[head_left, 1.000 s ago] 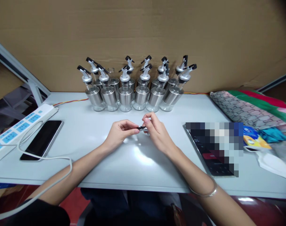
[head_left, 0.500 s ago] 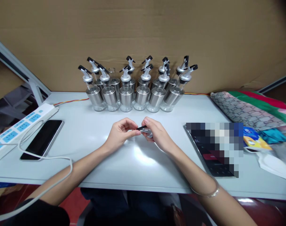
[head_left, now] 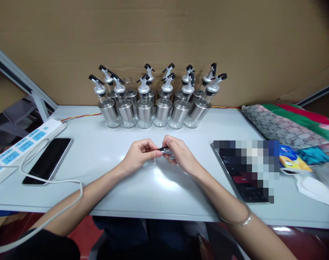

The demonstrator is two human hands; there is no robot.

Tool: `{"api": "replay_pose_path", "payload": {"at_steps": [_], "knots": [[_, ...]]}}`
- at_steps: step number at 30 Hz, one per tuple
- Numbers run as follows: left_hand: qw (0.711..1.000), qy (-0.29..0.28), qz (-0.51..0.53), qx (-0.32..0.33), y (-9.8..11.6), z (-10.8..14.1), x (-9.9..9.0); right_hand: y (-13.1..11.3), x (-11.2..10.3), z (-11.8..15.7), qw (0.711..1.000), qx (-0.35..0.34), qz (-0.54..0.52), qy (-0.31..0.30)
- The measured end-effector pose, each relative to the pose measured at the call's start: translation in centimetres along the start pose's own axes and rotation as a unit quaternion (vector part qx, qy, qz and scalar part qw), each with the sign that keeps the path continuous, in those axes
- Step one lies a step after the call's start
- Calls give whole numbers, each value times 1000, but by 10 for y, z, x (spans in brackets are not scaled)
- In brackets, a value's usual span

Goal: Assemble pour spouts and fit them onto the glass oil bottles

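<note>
Over the middle of the white table, my left hand pinches the black end of a small black and silver spout top between thumb and fingertips. My right hand is wrapped round the silver part of the same piece, hiding much of it. Behind the hands stand several steel-sleeved glass bottles in two rows, most bearing silver pourers with black levers. One bottle in the back row, left of centre, shows a bare glass neck.
At the left lie a dark phone and a white power strip, its pale cable crossing my left forearm. A partly pixelated dark flat object, a tissue pack and a patterned cloth lie at the right.
My left fingers have shifted slightly at the black end of the piece. My right fingers have closed a little more over it. The bottles have not moved.
</note>
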State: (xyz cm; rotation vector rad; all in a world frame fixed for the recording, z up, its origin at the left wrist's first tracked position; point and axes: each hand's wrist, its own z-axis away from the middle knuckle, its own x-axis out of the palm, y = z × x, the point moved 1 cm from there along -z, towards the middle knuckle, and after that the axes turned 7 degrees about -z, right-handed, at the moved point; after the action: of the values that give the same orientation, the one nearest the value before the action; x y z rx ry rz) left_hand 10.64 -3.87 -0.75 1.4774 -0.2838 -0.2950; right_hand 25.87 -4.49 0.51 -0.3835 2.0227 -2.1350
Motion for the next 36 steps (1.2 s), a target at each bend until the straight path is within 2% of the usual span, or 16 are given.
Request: {"api": "replay_pose_path", "payload": {"at_steps": [12, 14, 17, 20, 23, 28, 36], "knots": [[1000, 12, -21, 18, 1, 1, 0, 1, 1, -1, 1000, -4, -5, 2], [1000, -20, -9, 10, 0, 1, 0, -1, 2, -1, 1000, 1, -22, 21], [992, -109, 43, -40, -4, 1, 3, -4, 2, -1, 998, 13, -51, 38], [980, -161, 86, -84, -8, 2, 6, -4, 3, -1, 997, 20, -68, 11], [975, -165, 112, -95, -9, 3, 7, -1, 4, -1, 997, 18, -71, -17], [973, -153, 137, -100, -9, 3, 6, 4, 3, -3, 998, 2, -60, -9], [984, -132, 96, -76, -12, 3, 8, 2, 5, -4, 997, -6, -68, -24]]}}
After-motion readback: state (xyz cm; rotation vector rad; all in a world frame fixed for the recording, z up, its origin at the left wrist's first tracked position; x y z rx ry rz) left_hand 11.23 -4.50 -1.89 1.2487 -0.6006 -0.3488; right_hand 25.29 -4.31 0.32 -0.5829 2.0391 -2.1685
